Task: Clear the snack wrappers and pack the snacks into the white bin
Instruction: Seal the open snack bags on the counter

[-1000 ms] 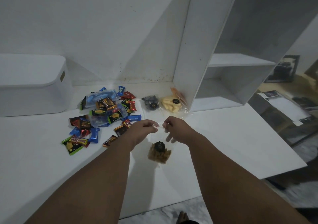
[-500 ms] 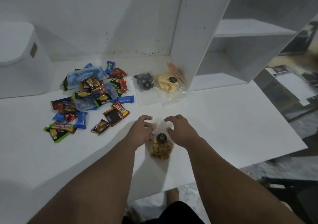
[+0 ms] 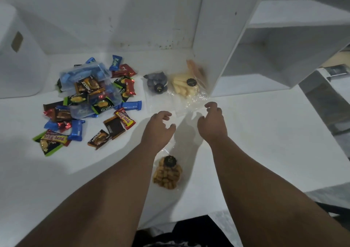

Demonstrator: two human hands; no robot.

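Observation:
A clear bag of brown snacks (image 3: 167, 174) with a black sticker lies on the white table near the front edge, between my forearms. Beyond it, my left hand (image 3: 158, 128) and my right hand (image 3: 212, 122) hover with fingers spread and hold nothing. Just past my hands lie a clear bag of dark snacks (image 3: 157, 82) and a clear bag of pale yellow snacks (image 3: 186, 87). A heap of wrapped candy bars (image 3: 91, 102), blue, red, black and green, covers the table's left middle. The white bin (image 3: 17, 57), lid on, stands at the far left.
A white shelf unit (image 3: 223, 38) rises at the back right, its side panel touching the yellow snack bag. The white wall runs behind the table. The table (image 3: 265, 142) ends at the right over a darker floor area.
Both hands have let go of the brown snack bag and moved forward, away from it. The bag now lies flat on the table. The camera has tilted down and closer.

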